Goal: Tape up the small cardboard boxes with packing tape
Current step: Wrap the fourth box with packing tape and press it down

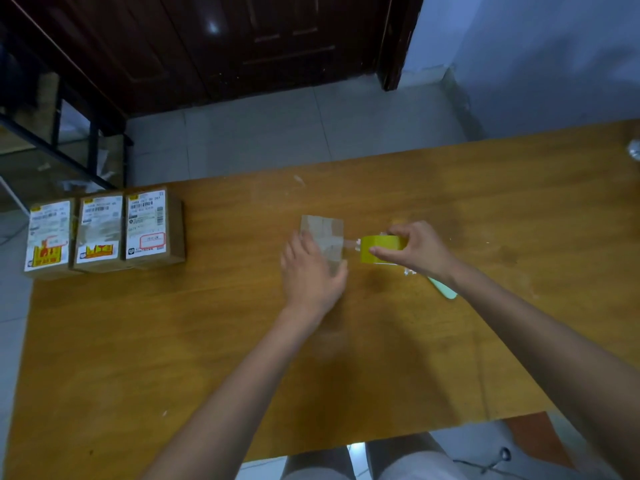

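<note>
Wooden counter [242, 341]: my left hand [311, 271] is pressing flat on the box [323, 230]; my right hand [412, 251], gripping the tape [377, 249], is pulling rightward.

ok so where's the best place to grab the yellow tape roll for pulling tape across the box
Grip the tape roll across its flat sides from the right, as the right hand does; it stands on edge, its strip running left to the box under the left hand.

A wooden table [207, 341] stands on pale floor tiles [277, 133]; dark door [259, 39] beyond.
</note>
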